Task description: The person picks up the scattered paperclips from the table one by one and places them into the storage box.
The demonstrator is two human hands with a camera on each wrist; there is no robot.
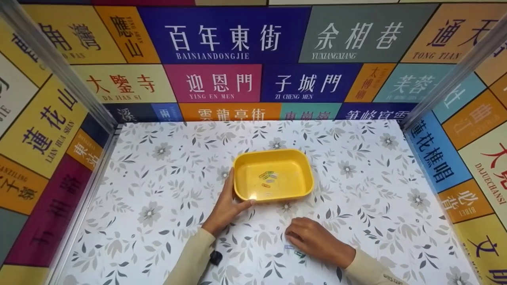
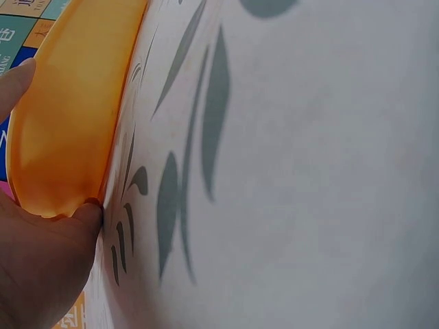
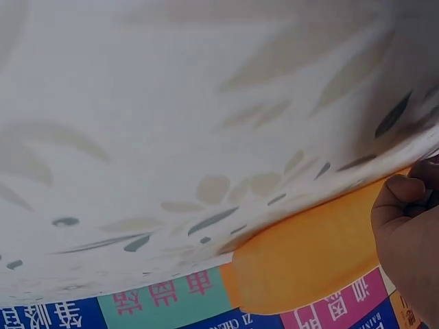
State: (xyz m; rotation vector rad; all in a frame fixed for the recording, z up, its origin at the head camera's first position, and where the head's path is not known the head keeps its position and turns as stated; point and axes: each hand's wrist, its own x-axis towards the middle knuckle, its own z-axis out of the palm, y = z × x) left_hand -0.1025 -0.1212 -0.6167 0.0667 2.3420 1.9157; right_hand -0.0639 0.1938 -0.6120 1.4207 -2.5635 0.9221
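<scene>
A yellow plastic tub (image 1: 305,194) stands on the patterned tabletop, with several small coloured paper clips (image 1: 266,185) lying on its bottom. My left hand (image 1: 227,206) holds the tub's near left corner, thumb at the front wall and fingers along the left side. In the left wrist view, the thumb touches the tub's wall (image 2: 75,116). Just in front of the tub, my right hand (image 1: 315,239) is low over the table with bent fingers. A bluish paper clip (image 1: 289,247) and a green paper clip (image 1: 299,254) lie beneath it. Its fingertips are partly hidden, so whether they pinch a clip does not show.
White cloth with grey leaves and flowers covers the table (image 1: 158,186). Upright panels with coloured name blocks (image 1: 222,83) close off the back and both sides. A small black object (image 1: 216,257) is beside the left sleeve.
</scene>
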